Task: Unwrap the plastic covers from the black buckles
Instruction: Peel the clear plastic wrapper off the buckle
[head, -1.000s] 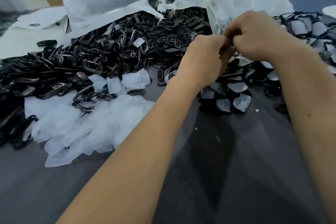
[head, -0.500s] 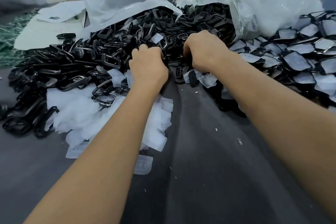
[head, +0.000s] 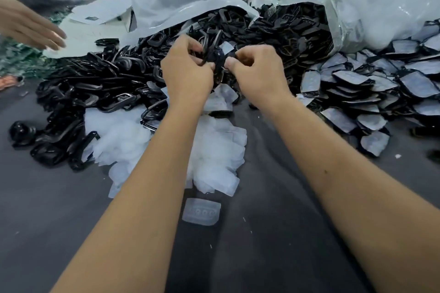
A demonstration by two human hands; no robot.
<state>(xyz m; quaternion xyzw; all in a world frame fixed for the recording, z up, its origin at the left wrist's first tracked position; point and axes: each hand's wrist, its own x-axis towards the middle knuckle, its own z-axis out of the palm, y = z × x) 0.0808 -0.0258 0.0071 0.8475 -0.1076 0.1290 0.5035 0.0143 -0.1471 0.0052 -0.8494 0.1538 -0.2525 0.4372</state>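
Black buckle [head: 215, 59] sat pinched between my left hand [head: 188, 71] and right hand [head: 258, 74], both closed on it above the unwrapped buckles [head: 100, 83]. Motion blur hid the cover, so I could not tell whether any remained. A slip risked dropping it among the discarded covers [head: 214, 150], or mixing it into the wrapped buckles [head: 357, 93].

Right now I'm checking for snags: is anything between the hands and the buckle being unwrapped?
Nothing visible does. The left hand and right hand both already pinch the black buckle, held above the buckle pile.
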